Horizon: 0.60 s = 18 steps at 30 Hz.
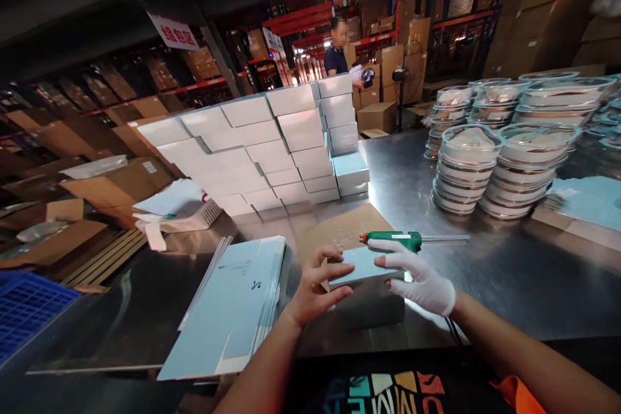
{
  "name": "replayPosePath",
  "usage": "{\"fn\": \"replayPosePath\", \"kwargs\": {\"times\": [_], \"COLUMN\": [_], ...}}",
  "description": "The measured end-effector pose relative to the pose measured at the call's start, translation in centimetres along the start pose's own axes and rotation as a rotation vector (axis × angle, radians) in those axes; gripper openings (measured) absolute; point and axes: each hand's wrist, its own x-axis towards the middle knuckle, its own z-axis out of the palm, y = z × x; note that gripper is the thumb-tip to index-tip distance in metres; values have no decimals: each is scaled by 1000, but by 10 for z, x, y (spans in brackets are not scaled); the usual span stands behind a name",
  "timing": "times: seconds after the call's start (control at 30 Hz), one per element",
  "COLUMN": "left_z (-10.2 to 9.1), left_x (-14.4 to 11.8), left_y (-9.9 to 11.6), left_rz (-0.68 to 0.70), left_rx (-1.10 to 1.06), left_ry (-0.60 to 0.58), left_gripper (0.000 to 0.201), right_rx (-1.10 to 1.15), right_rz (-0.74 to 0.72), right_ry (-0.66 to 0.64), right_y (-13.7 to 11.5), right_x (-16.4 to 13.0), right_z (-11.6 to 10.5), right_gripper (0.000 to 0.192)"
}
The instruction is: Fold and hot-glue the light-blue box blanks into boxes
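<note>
A small carton [365, 266] with a light blue top stands on the steel table before me, its front side in shadow. My bare left hand [314, 286] grips its left end, fingers on the top and thumb at the near edge. At the opposite end, my right hand [429, 283] presses the top and near edge; it wears a white glove with some fingertips bare. Just behind the carton lies a green glue gun [395, 237] with an orange nozzle and a clear stick out its back. Under the nozzle is a brown cardboard sheet [310, 233] with glue scraps.
Flat light blue carton blanks [237, 297] lie stacked at left. A wall of white cartons [262, 155] rises behind. Stacked round glass-lidded containers [468, 171] stand at right. A white basket [204, 217] and a blue crate [29, 304] are farther left. Beyond stands a person [337, 58].
</note>
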Motion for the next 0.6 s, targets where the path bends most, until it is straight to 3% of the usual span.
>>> {"fn": "replayPosePath", "kwargs": {"times": [0.13,0.37,0.6], "left_z": [-9,-17,-12], "left_x": [14,34,30], "left_y": [4,-1,1], "left_rz": [159,243,299], "left_rx": [34,13,189], "left_ry": [-262,-366,-349], "left_gripper": [56,86,60], "right_rx": [-11,-22,-4], "right_rz": [-68,-139,-177], "right_ry": [-54,-104,-129], "right_y": [-8,-10,-12], "right_x": [2,7,13], "right_z": [-5,-10,-8], "right_gripper": [38,44,48]}}
